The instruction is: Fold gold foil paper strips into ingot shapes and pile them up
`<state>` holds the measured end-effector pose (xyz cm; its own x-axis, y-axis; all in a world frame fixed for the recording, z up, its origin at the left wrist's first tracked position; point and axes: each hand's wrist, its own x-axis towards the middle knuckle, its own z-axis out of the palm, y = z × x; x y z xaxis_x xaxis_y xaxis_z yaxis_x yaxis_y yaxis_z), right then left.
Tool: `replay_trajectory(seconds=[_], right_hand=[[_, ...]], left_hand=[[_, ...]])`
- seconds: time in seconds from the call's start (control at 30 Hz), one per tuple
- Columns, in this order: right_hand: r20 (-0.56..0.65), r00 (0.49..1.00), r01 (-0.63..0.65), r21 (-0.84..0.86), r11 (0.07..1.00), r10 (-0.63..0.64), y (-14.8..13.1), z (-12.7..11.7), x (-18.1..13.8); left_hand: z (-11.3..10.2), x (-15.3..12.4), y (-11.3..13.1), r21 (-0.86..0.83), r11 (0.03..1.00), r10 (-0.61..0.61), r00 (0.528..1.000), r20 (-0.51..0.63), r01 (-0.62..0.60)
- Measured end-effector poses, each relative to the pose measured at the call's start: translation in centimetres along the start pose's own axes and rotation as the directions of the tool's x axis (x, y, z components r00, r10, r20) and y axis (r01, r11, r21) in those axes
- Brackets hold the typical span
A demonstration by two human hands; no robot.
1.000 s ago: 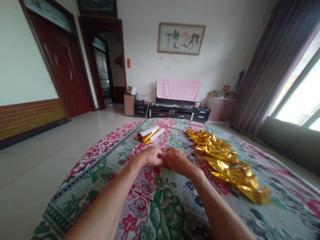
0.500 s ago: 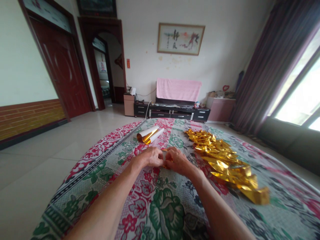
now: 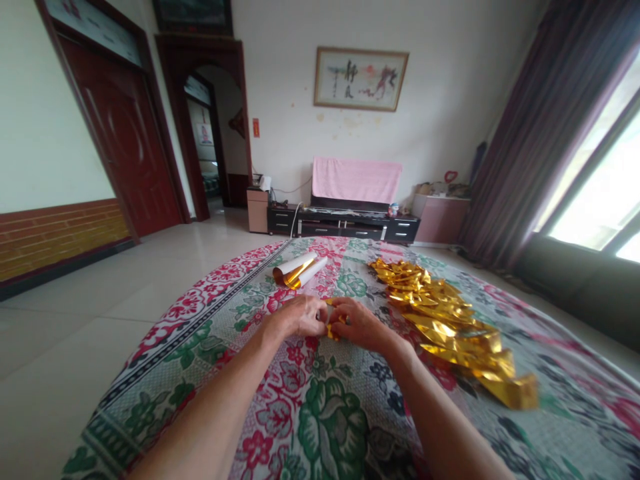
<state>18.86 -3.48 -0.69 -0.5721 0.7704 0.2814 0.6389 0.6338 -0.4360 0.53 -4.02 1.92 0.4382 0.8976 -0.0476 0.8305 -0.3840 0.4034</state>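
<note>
gold paper (image 3: 331,332) sits btwn the person's left hand (image 3: 306,315) and right hand (image 3: 358,323), over the flowery cloth (image 3: 334,417). both hands' fingers are bent and pinch it (tips mostly hidden). prob. best w/ soft, slow presses, so it won't rip.

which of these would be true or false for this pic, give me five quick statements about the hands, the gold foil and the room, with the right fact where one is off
1. The left hand and right hand are at a small piece of gold foil. True.
2. The pile of folded gold foil lies left of both hands. False: the pile lies to their right.
3. Curled gold-and-white paper lies beyond the hands. True.
4. The tablecloth is plain blue. False: the tablecloth has red, green and dark flowers on a pale ground.
5. A pink cloth hangs above the black cabinet. True.
</note>
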Motion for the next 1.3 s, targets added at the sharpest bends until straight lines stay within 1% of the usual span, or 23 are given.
replay_trajectory(seconds=[0.2, 0.3, 0.53, 0.73, 0.9, 1.0, 1.1, 1.3], right_hand=[[-0.028, 0.999, -0.016, -0.022, 1.0, 0.015, 0.08, 0.25, -0.06], [-0.015, 1.0, 0.003, -0.016, 1.0, -0.003, -0.08, 0.15, -0.03], [-0.007, 1.0, 0.017, 0.021, 1.0, -0.016, -0.5, -0.18, 0.01], [-0.015, 0.994, 0.108, 0.065, 0.992, -0.108, -0.57, -0.6, -0.44], [-0.051, 0.994, 0.101, 0.122, 0.987, -0.096, -0.16, -0.44, -0.72], [-0.051, 0.993, 0.113, 0.153, 0.982, -0.106, 0.16, -0.33, -0.75], [-0.033, 0.994, 0.11, 0.153, 0.982, -0.107, 0.27, -0.4, -0.79], [0.048, 0.997, 0.048, 0.135, 0.99, -0.055, 0.2, -0.68, -0.95]], left_hand=[[-0.06, -0.01, -0.44, -0.017, 0.998, 0.067, 0.998, 0.012, -0.067], [0.01, 0.05, -0.32, -0.012, 0.999, 0.052, 0.998, 0.018, -0.052], [0.21, 0.15, 0.32, 0.055, 0.998, -0.033, 0.999, -0.01, 0.034], [0.12, -0.06, 0.34, 0.06, 0.997, -0.038, 0.999, -0.008, 0.038], [0.18, 0.03, 0.2, 0.067, 0.998, -0.015, 1.0, -0.007, 0.015], [0.27, 0.22, 0.05, 0.086, 0.996, -0.008, 1.0, -0.002, 0.008], [0.36, 0.33, -0.07, 0.09, 0.996, -0.001, 1.0, 0.004, 0.001], [0.21, 0.18, 0.09, 0.081, 0.997, -0.002, 1.0, 0.021, 0.0]])
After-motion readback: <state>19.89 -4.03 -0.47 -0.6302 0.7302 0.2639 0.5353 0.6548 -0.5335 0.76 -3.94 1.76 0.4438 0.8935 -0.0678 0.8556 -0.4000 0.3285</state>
